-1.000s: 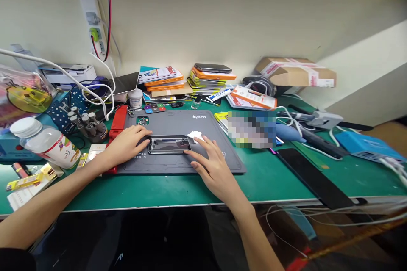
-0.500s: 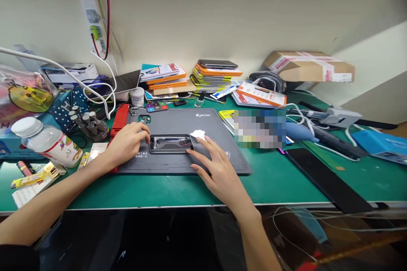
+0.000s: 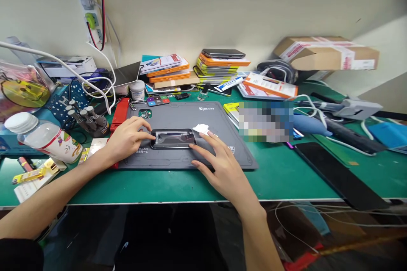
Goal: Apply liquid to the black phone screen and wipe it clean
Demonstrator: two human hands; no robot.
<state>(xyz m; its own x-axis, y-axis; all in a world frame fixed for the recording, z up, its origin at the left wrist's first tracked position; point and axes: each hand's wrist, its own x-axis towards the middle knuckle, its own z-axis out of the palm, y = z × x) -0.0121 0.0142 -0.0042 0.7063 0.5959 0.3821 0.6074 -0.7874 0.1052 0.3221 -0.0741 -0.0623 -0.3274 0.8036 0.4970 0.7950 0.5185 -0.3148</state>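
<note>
A dark smartphone [image 3: 173, 139] lies flat and lengthwise on a grey work mat [image 3: 178, 114], its glossy surface reflecting light. At its left end is my left hand [image 3: 125, 139], fingers bent and slightly apart, with the thumb tip resting on the phone's edge. My right hand [image 3: 222, 163] is at the other end with its fingers spread. One fingertip touches the phone's lower right corner. A crumpled white tissue [image 3: 201, 128] lies just beyond the right fingertips. Whether a thin film lies on the phone I cannot tell.
A red strip [image 3: 120, 118] borders the mat's left side. Left stand a screwdriver holder [image 3: 98, 125] and a plastic bottle [image 3: 52, 142]. Stacked flat boxes [image 3: 219, 67] and a cardboard box [image 3: 330, 53] line the wall. A long black panel [image 3: 337, 175] lies right.
The camera view has shifted slightly. My left thumb has moved a little onto the phone's left end. The right hand stays by the phone's right end, fingers still spread.
</note>
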